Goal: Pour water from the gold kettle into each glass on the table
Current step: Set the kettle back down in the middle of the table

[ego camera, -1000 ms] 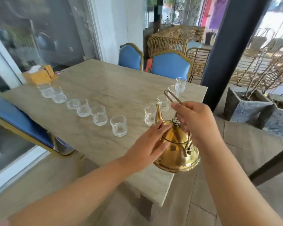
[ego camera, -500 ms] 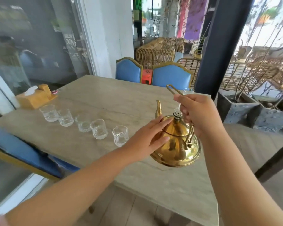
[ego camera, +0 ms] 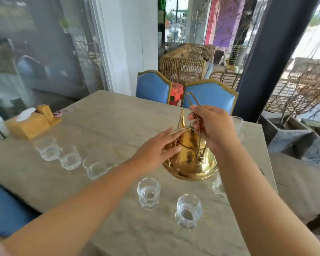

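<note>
We look down across a pale stone-topped table (ego camera: 100, 126) from head height. Near its middle is the gold kettle (ego camera: 190, 159), tilted, with its slim spout pointing up and away from us. We cannot tell whether its base touches the tabletop. The right hand (ego camera: 213, 126) is clenched round the kettle's thin wire handle (ego camera: 193, 99), which loops up above the knuckles. The left hand (ego camera: 155, 151) grasps nothing — its fingers are straight and together, laid flat against the kettle's left shoulder.

Clear patterned glasses stand around the kettle. A row of three glasses (ego camera: 70, 157) runs along the table's left side, and a fourth glass (ego camera: 112, 167) shows partly from behind the left forearm. Between the forearms stands a near glass (ego camera: 148, 193), just in front of the kettle. The nearest glass (ego camera: 188, 211) is closer to us, to its right. A blurred glass (ego camera: 218, 187) peeks out beside the right forearm, and a far glass (ego camera: 237, 123) sits beyond the right hand. We cannot tell how much water any of them holds.

At the far left lies a wooden tissue box (ego camera: 31, 124). Two blue chairs (ego camera: 152, 85) face us across the table — a dark pillar (ego camera: 266, 52) and a stone planter (ego camera: 284, 133) stand to the right.
</note>
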`<action>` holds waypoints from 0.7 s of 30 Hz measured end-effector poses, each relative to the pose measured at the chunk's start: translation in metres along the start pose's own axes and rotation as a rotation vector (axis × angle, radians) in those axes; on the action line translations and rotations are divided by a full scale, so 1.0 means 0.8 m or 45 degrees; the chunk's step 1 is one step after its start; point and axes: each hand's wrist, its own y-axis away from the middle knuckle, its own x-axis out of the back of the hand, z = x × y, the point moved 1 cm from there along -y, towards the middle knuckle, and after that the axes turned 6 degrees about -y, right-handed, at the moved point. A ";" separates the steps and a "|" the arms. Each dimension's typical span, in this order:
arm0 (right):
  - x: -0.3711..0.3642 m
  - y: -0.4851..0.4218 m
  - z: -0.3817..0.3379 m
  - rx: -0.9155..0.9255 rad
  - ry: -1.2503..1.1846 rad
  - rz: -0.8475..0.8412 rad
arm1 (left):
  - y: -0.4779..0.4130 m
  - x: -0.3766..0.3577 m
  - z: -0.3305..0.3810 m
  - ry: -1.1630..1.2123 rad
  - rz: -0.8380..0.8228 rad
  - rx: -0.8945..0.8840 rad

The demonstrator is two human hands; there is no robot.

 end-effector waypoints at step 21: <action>-0.096 -0.158 0.171 -0.392 -0.223 0.477 | -0.134 -0.057 -0.245 0.296 -0.512 -0.023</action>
